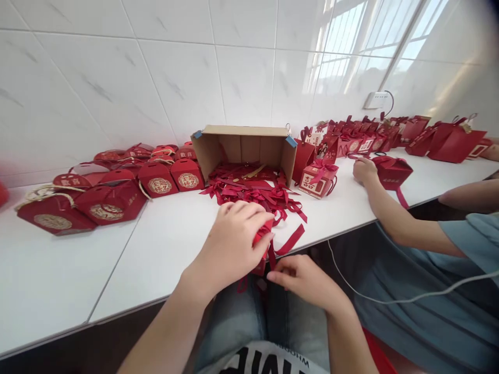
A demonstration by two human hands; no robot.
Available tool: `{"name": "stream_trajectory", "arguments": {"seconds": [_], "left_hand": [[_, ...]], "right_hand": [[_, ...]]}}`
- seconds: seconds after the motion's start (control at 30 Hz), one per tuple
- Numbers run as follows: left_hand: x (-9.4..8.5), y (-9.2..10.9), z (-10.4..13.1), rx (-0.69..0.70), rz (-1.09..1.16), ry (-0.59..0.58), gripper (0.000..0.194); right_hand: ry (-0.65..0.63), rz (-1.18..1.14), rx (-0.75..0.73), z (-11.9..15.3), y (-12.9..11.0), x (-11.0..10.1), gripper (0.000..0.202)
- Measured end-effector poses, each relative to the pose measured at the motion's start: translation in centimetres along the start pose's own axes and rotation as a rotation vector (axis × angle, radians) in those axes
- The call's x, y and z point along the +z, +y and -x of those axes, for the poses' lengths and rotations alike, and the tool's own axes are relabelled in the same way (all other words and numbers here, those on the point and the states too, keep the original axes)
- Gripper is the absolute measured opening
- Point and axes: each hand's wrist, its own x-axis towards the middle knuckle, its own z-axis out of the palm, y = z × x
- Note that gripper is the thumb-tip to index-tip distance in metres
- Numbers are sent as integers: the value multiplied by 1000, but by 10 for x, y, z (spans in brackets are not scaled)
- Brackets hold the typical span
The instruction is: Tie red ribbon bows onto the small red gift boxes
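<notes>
A small red gift box (259, 266) is at the front edge of the table, above my lap. My left hand (235, 240) is wrapped over the box from above and hides most of it. A dark red ribbon (290, 241) trails from the box's right side onto the table. Just right of the box, my right hand (306, 279) has its fingers curled and pinched at a hanging part of the ribbon. Behind the box, a heap of loose red ribbons (249, 193) spills from an open cardboard carton (244, 130) lying on its side.
Red boxes with cord handles (111, 205) stand in rows on the left. A ribbon-tied box (315, 181) stands right of the carton, with many more behind it. A co-worker's hand (365, 170) touches another red box (392, 172). A white cable (374, 298) hangs at the right.
</notes>
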Motion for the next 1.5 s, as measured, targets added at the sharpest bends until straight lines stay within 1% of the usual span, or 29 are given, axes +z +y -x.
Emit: {"name": "stream_trajectory", "arguments": {"seconds": [0.03, 0.07, 0.1, 0.17, 0.27, 0.37, 0.47, 0.53, 0.63, 0.73, 0.83, 0.9, 0.97, 1.0, 1.03, 1.1, 1.17, 1.27, 1.33, 1.4, 1.5], "left_hand": [[1, 0, -8, 48, -80, -106, 20], [3, -1, -15, 77, -143, -189, 19], [5, -1, -20, 89, -188, -244, 18], [6, -2, -26, 83, -227, -287, 18], [3, -4, -28, 57, -197, -254, 21], [-3, -4, -28, 6, -78, -191, 20], [-5, -4, -28, -62, 59, -140, 18], [-5, -5, -28, -89, 120, -124, 15], [-4, -7, -28, -78, 147, -116, 12], [-2, -9, -29, -46, 115, -134, 17], [-3, -9, -30, -56, 104, -127, 22], [-3, -7, -31, -83, 102, -97, 18], [-4, -7, -32, -122, 129, -64, 10], [-4, -7, -33, -150, 167, -46, 8], [-4, -8, -33, -187, 231, -26, 12], [-3, -11, -34, -280, 436, 22, 20], [-2, -17, -35, -378, 695, 94, 24], [-6, -26, -35, -478, 1020, 271, 20], [-12, -32, -34, -489, 1143, 367, 17], [-21, -39, -30, -474, 1186, 406, 14], [-35, -50, -20, -474, 1138, 444, 14]], "right_hand": [[-52, 12, 20, -2, 1, 2, 35], [-88, 4, 38, -3, 3, 4, 33], [-111, -20, 54, -4, 4, 5, 32], [-131, -88, 70, -6, 5, 7, 32], [-155, -207, 78, -8, 7, 6, 38], [-211, -339, 91, -8, 9, 4, 46], [-192, -433, 71, -7, 9, 1, 56], [-158, -461, 52, -6, 9, 0, 60], [-148, -475, 39, -6, 9, 0, 61], [-151, -467, 14, -6, 8, 1, 58], [-152, -447, -4, -7, 6, 4, 57], [-138, -437, 3, -8, 6, 6, 59], [-124, -430, 16, -9, 7, 8, 61], [-123, -427, 21, -10, 8, 9, 62], [-125, -427, 25, -10, 9, 10, 62], [-129, -432, 35, -11, 11, 12, 64], [-131, -438, 49, -12, 13, 14, 65], [-129, -443, 65, -13, 14, 15, 66], [-124, -439, 75, -12, 13, 16, 67], [-118, -428, 83, -11, 11, 15, 68], [-112, -424, 63, -10, 8, 14, 70]]}}
